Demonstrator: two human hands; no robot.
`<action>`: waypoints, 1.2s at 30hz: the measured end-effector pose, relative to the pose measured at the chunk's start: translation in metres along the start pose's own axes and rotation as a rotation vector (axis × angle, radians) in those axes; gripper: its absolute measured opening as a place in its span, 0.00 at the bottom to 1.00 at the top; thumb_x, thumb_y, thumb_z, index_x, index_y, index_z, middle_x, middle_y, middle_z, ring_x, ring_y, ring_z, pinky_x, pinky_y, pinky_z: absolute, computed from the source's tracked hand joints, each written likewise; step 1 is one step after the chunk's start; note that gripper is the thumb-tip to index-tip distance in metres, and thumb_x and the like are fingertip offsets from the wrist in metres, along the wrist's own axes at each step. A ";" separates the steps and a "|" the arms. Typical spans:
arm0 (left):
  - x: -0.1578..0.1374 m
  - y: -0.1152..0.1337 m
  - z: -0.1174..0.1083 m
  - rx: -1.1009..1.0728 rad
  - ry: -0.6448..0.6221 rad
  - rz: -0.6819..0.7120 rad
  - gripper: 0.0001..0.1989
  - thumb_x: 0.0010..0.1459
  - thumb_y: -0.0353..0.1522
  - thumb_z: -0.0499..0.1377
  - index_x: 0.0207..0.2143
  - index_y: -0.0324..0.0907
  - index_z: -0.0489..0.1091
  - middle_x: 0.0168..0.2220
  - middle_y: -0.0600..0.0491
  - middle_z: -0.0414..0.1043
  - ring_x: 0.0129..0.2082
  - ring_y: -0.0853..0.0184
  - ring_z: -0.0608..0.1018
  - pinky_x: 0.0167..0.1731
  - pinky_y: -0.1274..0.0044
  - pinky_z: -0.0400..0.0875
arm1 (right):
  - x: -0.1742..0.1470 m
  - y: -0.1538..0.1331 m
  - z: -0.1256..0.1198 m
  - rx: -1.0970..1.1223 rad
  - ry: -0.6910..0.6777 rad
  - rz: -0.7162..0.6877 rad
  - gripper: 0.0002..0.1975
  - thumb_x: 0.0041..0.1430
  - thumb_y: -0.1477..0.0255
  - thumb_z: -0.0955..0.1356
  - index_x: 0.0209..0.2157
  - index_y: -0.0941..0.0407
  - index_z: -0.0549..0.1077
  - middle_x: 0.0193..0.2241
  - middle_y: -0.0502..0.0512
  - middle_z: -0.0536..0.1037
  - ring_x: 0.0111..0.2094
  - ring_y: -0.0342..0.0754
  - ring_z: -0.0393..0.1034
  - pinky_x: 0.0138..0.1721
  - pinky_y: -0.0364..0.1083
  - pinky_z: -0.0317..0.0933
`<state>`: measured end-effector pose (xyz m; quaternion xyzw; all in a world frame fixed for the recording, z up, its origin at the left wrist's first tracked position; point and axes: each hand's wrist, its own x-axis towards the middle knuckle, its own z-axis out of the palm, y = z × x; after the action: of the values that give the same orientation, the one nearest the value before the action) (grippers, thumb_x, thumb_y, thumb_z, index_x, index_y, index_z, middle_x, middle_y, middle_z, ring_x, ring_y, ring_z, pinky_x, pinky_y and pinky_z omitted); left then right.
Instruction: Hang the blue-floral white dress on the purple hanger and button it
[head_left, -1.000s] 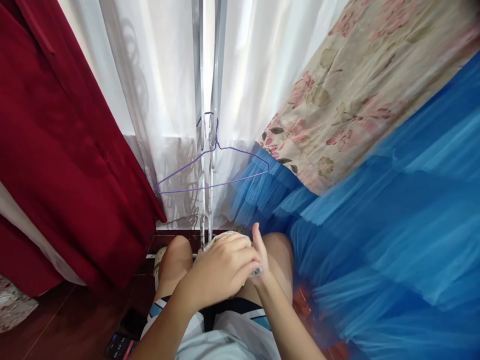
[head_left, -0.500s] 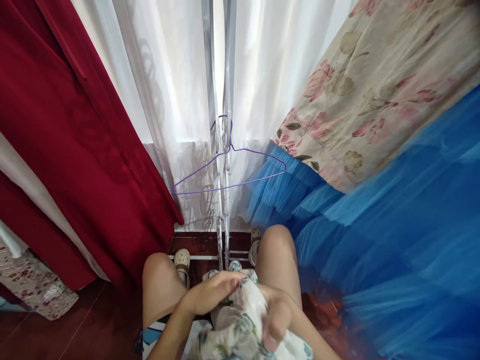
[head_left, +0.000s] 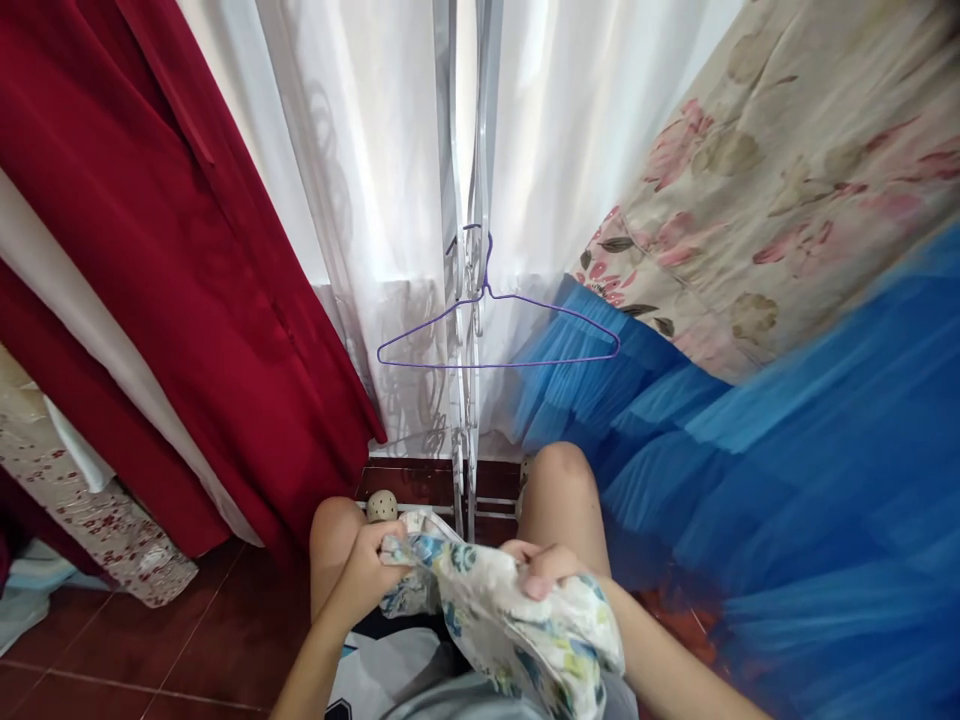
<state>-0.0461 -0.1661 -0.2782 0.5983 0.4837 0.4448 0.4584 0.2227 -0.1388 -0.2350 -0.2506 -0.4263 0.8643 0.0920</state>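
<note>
A white cloth garment [head_left: 499, 610] with a blue, green and yellow floral print lies bunched over my lap; its exact kind does not show. My left hand [head_left: 375, 560] is closed on its upper left edge, near my knee. Toward the right, my right hand [head_left: 546, 570] grips a fold of the same cloth, with the fingers partly tucked into it. Between the hands the fabric is stretched out, and its lower part hangs down toward my waist. Beyond my knees a purple wire hanger [head_left: 499, 365] hangs bare on a white metal stand [head_left: 463, 420].
Dark red cloth [head_left: 247, 300] hangs at the left. On the right are a beige floral cloth [head_left: 757, 230] and blue tulle [head_left: 810, 480]. White curtains [head_left: 382, 150] hang behind the stand. Reddish-brown tiles [head_left: 202, 650] cover the floor.
My left hand has moved left and now grips the garment's edge. The bunched cloth has been spread wider between both hands. The view has shifted slightly.
</note>
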 end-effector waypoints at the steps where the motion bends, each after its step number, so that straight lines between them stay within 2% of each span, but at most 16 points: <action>1: -0.002 -0.001 -0.004 -0.110 0.002 0.004 0.20 0.48 0.33 0.64 0.20 0.42 0.52 0.22 0.58 0.52 0.24 0.71 0.58 0.25 0.77 0.54 | 0.000 0.001 0.004 -0.016 0.036 0.013 0.22 0.37 0.66 0.76 0.36 0.61 0.77 0.26 0.51 0.77 0.27 0.43 0.72 0.31 0.39 0.66; 4: -0.005 0.012 -0.020 -0.289 -0.102 0.013 0.25 0.46 0.36 0.68 0.22 0.42 0.49 0.22 0.60 0.49 0.23 0.73 0.56 0.24 0.79 0.53 | -0.013 -0.005 0.013 -0.198 0.043 0.087 0.30 0.38 0.71 0.79 0.46 0.56 0.72 0.32 0.48 0.76 0.30 0.41 0.70 0.33 0.38 0.64; 6: -0.001 0.024 -0.030 -0.193 -0.200 0.007 0.25 0.45 0.36 0.70 0.22 0.41 0.52 0.22 0.60 0.51 0.23 0.74 0.56 0.24 0.80 0.51 | -0.029 -0.020 0.013 -0.388 -0.041 0.093 0.25 0.43 0.69 0.79 0.44 0.58 0.73 0.30 0.47 0.75 0.29 0.40 0.68 0.33 0.38 0.62; 8: 0.006 0.031 -0.037 -0.025 -0.269 -0.028 0.21 0.47 0.38 0.70 0.25 0.40 0.59 0.24 0.59 0.55 0.25 0.73 0.59 0.25 0.81 0.52 | -0.047 -0.043 0.009 -0.525 -0.022 0.014 0.16 0.51 0.65 0.75 0.37 0.61 0.75 0.28 0.48 0.74 0.28 0.40 0.66 0.32 0.39 0.60; 9: 0.011 0.033 -0.040 0.055 -0.288 -0.048 0.18 0.50 0.39 0.68 0.27 0.39 0.62 0.25 0.58 0.56 0.26 0.73 0.60 0.25 0.81 0.54 | -0.056 -0.056 0.006 -0.561 0.052 -0.057 0.15 0.54 0.64 0.74 0.34 0.62 0.76 0.27 0.49 0.73 0.27 0.40 0.66 0.31 0.39 0.59; 11: 0.019 0.034 -0.042 0.181 -0.306 -0.068 0.17 0.55 0.43 0.64 0.29 0.38 0.66 0.25 0.58 0.57 0.27 0.72 0.62 0.26 0.81 0.55 | -0.072 -0.083 0.000 -0.572 0.301 -0.231 0.15 0.55 0.62 0.73 0.31 0.62 0.76 0.26 0.51 0.74 0.26 0.40 0.66 0.28 0.39 0.58; 13: 0.025 0.036 -0.045 0.275 -0.341 -0.026 0.19 0.60 0.44 0.60 0.26 0.37 0.69 0.25 0.56 0.60 0.28 0.70 0.65 0.28 0.80 0.59 | -0.082 -0.107 -0.009 -0.525 0.554 -0.403 0.16 0.54 0.61 0.73 0.28 0.60 0.74 0.24 0.51 0.74 0.23 0.41 0.65 0.26 0.40 0.56; 15: 0.029 0.043 -0.050 0.358 -0.375 0.058 0.19 0.63 0.44 0.56 0.28 0.38 0.73 0.29 0.53 0.67 0.33 0.67 0.70 0.34 0.78 0.65 | -0.086 -0.127 -0.020 -0.427 0.734 -0.548 0.16 0.53 0.60 0.73 0.26 0.59 0.72 0.21 0.50 0.73 0.21 0.41 0.64 0.24 0.40 0.55; 18: 0.041 0.058 -0.068 0.593 -0.301 0.202 0.16 0.65 0.41 0.54 0.37 0.43 0.78 0.42 0.48 0.74 0.45 0.61 0.73 0.50 0.71 0.67 | -0.079 -0.148 -0.037 -0.413 0.837 -0.695 0.16 0.53 0.59 0.72 0.27 0.57 0.70 0.19 0.47 0.70 0.19 0.41 0.61 0.23 0.41 0.53; 21: 0.066 0.071 -0.099 0.954 -0.167 0.311 0.15 0.66 0.39 0.52 0.47 0.50 0.76 0.52 0.50 0.74 0.58 0.55 0.68 0.63 0.59 0.53 | -0.061 -0.165 -0.055 -0.765 0.920 -0.736 0.18 0.55 0.59 0.70 0.42 0.56 0.72 0.19 0.45 0.69 0.18 0.41 0.58 0.23 0.42 0.51; 23: 0.091 0.076 -0.121 1.116 -0.095 0.346 0.17 0.67 0.37 0.49 0.54 0.52 0.72 0.57 0.52 0.71 0.64 0.54 0.63 0.65 0.53 0.45 | -0.048 -0.174 -0.067 -1.057 1.004 -0.687 0.23 0.59 0.59 0.67 0.52 0.57 0.70 0.18 0.45 0.68 0.18 0.43 0.59 0.23 0.43 0.51; 25: 0.118 0.082 -0.138 1.187 -0.021 0.356 0.20 0.68 0.35 0.47 0.57 0.50 0.69 0.60 0.51 0.68 0.65 0.54 0.61 0.64 0.52 0.47 | -0.036 -0.179 -0.078 -1.274 1.064 -0.619 0.21 0.63 0.60 0.63 0.52 0.58 0.71 0.20 0.49 0.71 0.21 0.46 0.63 0.26 0.44 0.53; 27: 0.143 0.092 -0.146 1.206 0.025 0.368 0.21 0.68 0.35 0.46 0.59 0.47 0.67 0.62 0.49 0.65 0.65 0.54 0.60 0.64 0.54 0.51 | -0.028 -0.181 -0.086 -1.397 1.105 -0.589 0.18 0.65 0.61 0.60 0.44 0.57 0.75 0.24 0.53 0.75 0.25 0.48 0.68 0.29 0.44 0.54; 29: 0.163 0.106 -0.146 1.188 0.057 0.404 0.21 0.68 0.35 0.45 0.59 0.45 0.66 0.63 0.49 0.64 0.65 0.55 0.61 0.63 0.57 0.54 | -0.025 -0.179 -0.089 -1.450 1.133 -0.591 0.17 0.66 0.62 0.60 0.38 0.56 0.76 0.26 0.55 0.77 0.27 0.49 0.69 0.30 0.44 0.54; 31: 0.177 0.120 -0.140 1.147 0.096 0.443 0.21 0.67 0.35 0.45 0.58 0.43 0.67 0.61 0.47 0.65 0.63 0.56 0.63 0.62 0.60 0.57 | -0.024 -0.175 -0.089 -1.462 1.136 -0.585 0.16 0.65 0.61 0.61 0.38 0.55 0.75 0.25 0.53 0.77 0.26 0.49 0.69 0.29 0.43 0.53; 36: 0.187 0.145 -0.114 0.977 0.063 0.479 0.18 0.66 0.34 0.45 0.49 0.40 0.71 0.48 0.46 0.74 0.49 0.58 0.75 0.50 0.68 0.68 | -0.021 -0.162 -0.080 -1.470 1.167 -0.557 0.13 0.65 0.62 0.62 0.39 0.53 0.74 0.25 0.53 0.78 0.28 0.50 0.71 0.29 0.43 0.51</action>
<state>-0.1072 0.0161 -0.0991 0.8216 0.4977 0.2779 -0.0018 0.2728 0.0085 -0.1413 -0.5240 -0.7900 0.0708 0.3103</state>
